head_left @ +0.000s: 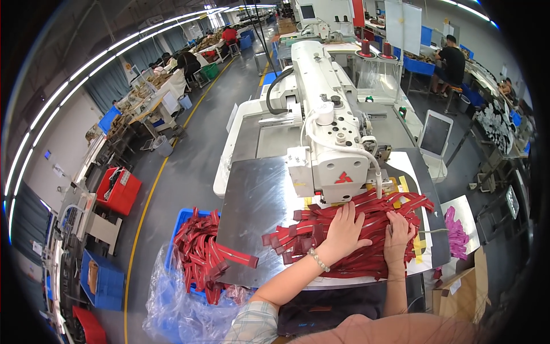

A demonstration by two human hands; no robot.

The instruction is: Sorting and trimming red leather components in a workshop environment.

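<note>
My left hand (344, 229), a beaded bracelet at its wrist, lies with fingers spread on a pile of red zipper strips (303, 232) on the metal table plate (246, 189). My right hand (399, 238) rests on the same pile further right, its fingers bent and a little apart. Above both hands is the head of a white industrial sewing machine (327, 163), with yellow pieces partly visible beneath it. More red strips (197, 246) hang in and over a blue bin (183, 215) at the table's left.
Pink strips (455, 232) and a cardboard box (464, 286) are at right, below a screen (433, 135). Clear plastic (172, 315) drapes at lower left. An aisle with a yellow line runs left, beside red (117, 192) and blue (100, 278) bins. Other people (450, 63) work at stations behind.
</note>
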